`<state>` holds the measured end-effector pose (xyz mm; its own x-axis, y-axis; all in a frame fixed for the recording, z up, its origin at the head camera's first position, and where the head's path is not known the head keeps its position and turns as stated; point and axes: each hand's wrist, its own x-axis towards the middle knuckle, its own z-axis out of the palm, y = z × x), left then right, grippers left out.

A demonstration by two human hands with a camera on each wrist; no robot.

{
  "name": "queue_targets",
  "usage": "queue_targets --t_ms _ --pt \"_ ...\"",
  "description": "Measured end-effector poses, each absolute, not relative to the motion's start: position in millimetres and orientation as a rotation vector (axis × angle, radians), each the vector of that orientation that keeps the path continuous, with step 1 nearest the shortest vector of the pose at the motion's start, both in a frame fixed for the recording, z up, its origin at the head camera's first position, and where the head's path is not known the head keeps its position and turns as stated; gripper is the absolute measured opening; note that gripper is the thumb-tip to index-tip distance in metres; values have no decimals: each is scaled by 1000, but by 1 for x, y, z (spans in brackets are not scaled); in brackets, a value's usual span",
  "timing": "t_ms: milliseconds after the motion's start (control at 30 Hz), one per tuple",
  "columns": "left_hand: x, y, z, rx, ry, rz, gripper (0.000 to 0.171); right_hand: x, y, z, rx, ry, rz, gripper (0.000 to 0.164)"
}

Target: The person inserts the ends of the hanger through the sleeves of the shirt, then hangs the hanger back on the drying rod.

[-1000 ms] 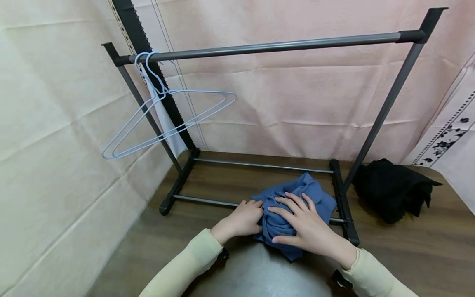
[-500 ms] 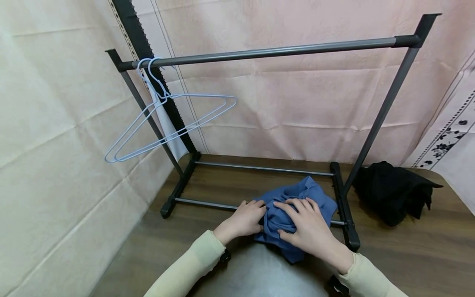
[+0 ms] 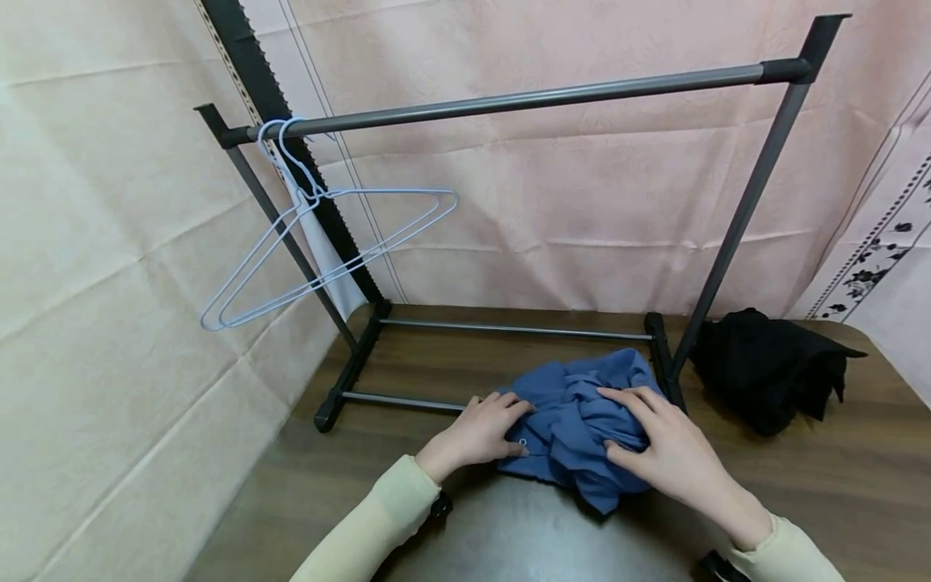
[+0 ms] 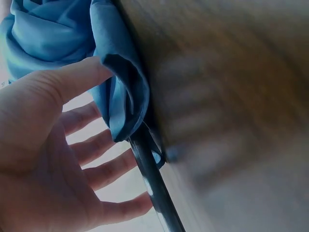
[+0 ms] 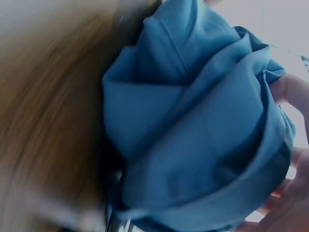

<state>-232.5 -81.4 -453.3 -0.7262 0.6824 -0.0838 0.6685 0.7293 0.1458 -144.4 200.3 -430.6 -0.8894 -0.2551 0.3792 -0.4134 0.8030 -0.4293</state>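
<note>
Right here on the brown wood-grain table (image 3: 451, 360), my left hand (image 3: 474, 432), fingers spread, loosely pinches one edge of a single crumpled blue cloth (image 3: 567, 420) lying over the near lower bar (image 3: 400, 401) of the rack (image 3: 745, 212), and my half-curled right hand (image 3: 676, 449) holds its other side. I count two lower bars on this one rack, with one black cloth (image 3: 771, 368) bundled beside its right post. Farther up, two pale-blue hangers (image 3: 393, 191) share the top rail's (image 3: 545, 99) left end, and behind, creased pale drapes (image 3: 553, 194) cover back and left.
</note>
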Motion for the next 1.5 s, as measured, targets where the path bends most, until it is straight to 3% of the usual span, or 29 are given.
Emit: queue_targets --t_ms 600,700,867,1100,1500 --pt "-234 -82 -453 1061 2766 215 61 -145 306 -450 270 -2695 828 15" --pt "-235 -82 -454 1078 2770 203 61 -149 322 -457 207 -2743 829 18" --pt "-237 -82 -456 1092 2760 190 61 -154 342 -467 93 -2849 835 41" --pt "-238 -81 -455 1097 2750 164 62 -153 347 -471 75 -2793 787 22" --pt "-247 -93 -433 1172 2750 277 54 -135 333 -427 -19 -2480 860 23"
